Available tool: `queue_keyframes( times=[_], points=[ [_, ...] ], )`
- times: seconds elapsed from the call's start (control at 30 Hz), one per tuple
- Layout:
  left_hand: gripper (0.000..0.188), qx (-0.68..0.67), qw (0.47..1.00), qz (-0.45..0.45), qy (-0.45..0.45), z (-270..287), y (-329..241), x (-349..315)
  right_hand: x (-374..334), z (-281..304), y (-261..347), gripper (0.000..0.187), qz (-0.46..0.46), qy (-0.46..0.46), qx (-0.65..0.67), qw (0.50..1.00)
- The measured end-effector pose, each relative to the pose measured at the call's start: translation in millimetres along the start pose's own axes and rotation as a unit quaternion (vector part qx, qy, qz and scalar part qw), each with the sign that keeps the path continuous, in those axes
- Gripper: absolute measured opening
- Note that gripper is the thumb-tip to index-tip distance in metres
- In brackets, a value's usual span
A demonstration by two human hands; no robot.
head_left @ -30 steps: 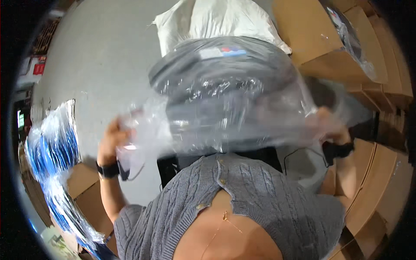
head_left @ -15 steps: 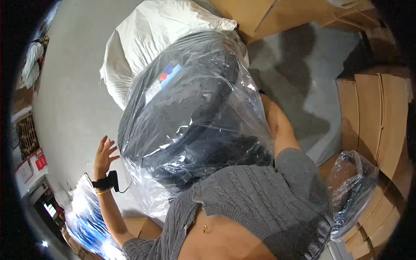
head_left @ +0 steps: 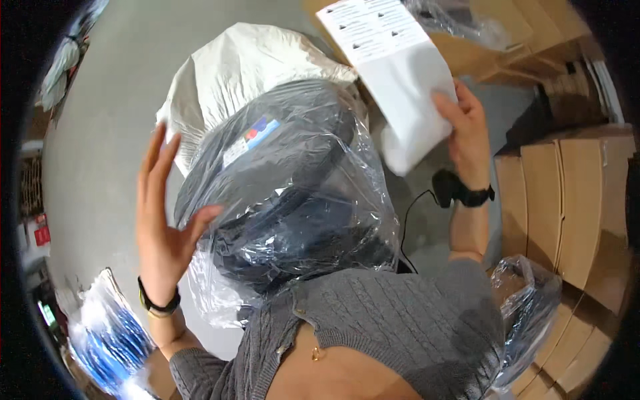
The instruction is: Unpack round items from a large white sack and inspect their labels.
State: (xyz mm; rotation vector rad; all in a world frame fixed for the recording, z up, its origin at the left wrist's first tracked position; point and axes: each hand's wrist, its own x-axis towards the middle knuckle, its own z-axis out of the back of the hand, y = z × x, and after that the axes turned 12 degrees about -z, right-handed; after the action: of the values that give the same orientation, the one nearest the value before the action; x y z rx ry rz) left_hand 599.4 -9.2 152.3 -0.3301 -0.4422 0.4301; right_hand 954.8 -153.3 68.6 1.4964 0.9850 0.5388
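In my right hand (head_left: 467,130) I grip a strip of white paper (head_left: 407,80), thumb on top; its far part bears several printed blocks and its near end curls over. My left hand (head_left: 163,220) is raised with thumb and fingers spread, holding nothing, beside the left edge of a large clear plastic bag (head_left: 280,200). Dark, bulky padded goods fill that bag, and a small colourful label (head_left: 257,133) shows near its upper left. Whether the left fingertips touch the plastic I cannot tell.
A white sack (head_left: 233,60) lies behind the bag. Cardboard boxes (head_left: 560,207) line the right side, with another clear bag (head_left: 527,313) against them. A blue plastic-wrapped bundle (head_left: 113,340) lies at the lower left on the grey floor (head_left: 100,167).
My right hand has come out from behind the bag's right side and now holds up the white paper strip. My left hand has moved up and nearer, fingers still spread.
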Motion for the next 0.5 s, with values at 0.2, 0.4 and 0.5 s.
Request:
queue_keyframes(
  times=[0.2, 0.4, 0.5],
  points=[
    [0.085, 0.265, 0.934, -0.201, -0.127, -8.4, -29.7, 17.3, -59.6, -83.6, 23.5, 0.03, -0.007, 0.176, -0.057, 0.983],
    [0.035, 0.347, 0.892, -0.223, -0.187, 13.9, -14.8, -6.5, -67.1, -143.2, 22.8, 0.051, -0.032, 0.36, -0.037, 0.932],
    [0.029, 0.338, 0.875, -0.271, -0.215, 17.1, -16.8, -19.6, -54.7, -160.0, 28.2, 0.066, -0.041, 0.383, 0.037, 0.922]
  ],
)
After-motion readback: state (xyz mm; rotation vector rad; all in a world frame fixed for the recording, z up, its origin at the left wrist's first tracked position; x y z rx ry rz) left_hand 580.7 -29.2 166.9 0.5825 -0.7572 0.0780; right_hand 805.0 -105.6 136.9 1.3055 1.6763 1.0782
